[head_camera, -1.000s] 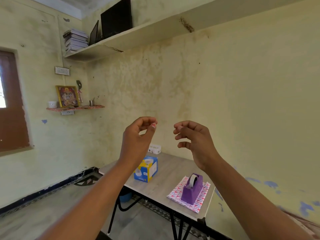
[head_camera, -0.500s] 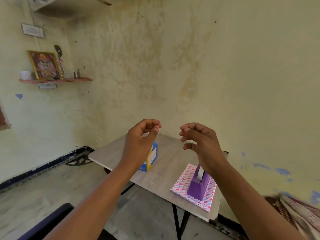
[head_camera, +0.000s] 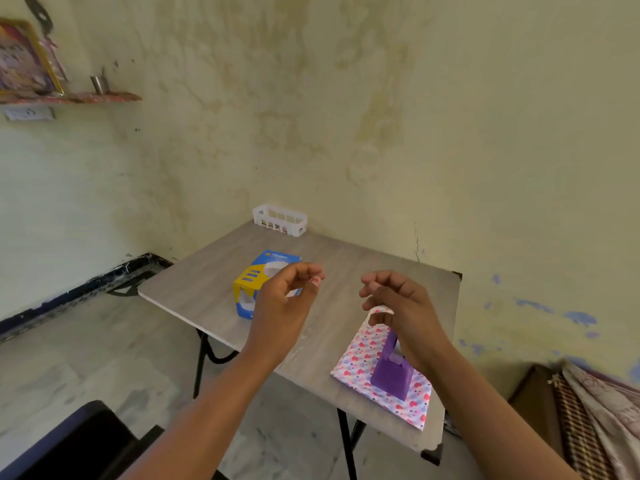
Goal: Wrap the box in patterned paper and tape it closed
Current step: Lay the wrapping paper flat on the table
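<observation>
Stained yellow wall, small grey folding table [head_camera: 346,265] pushed into the corner. White slotted basket [head_camera: 280,220] at the back edge against the wall, dark chair [head_camera: 69,441] bottom left.

Box [head_camera: 258,282] — blue and yellow carton — sits left of centre on the table, partly behind your left hand [head_camera: 282,306]. Patterned paper [head_camera: 360,365], hearts print, lies folded flat at the near right corner with the purple tape dispenser [head_camera: 393,374] standing on it, pinning it down.

Both hands are raised above the table, touching nothing. Left fingers curled loosely toward the thumb, empty. Right hand [head_camera: 398,306] likewise loosely curled, empty, hovering over the far end of the paper.

Handling, my read: box looks like light, thin card — it'll dent if you squeeze the faces, so take it by opposite side edges. Paper is thin and floppy, probably creases easily and slides on that smooth top. Move the dispenser off first, then pinch the paper at a free corner and unfold. Dispenser looks weighted, so lift it by the body.

Nothing wrapped yet — task is at the start.
</observation>
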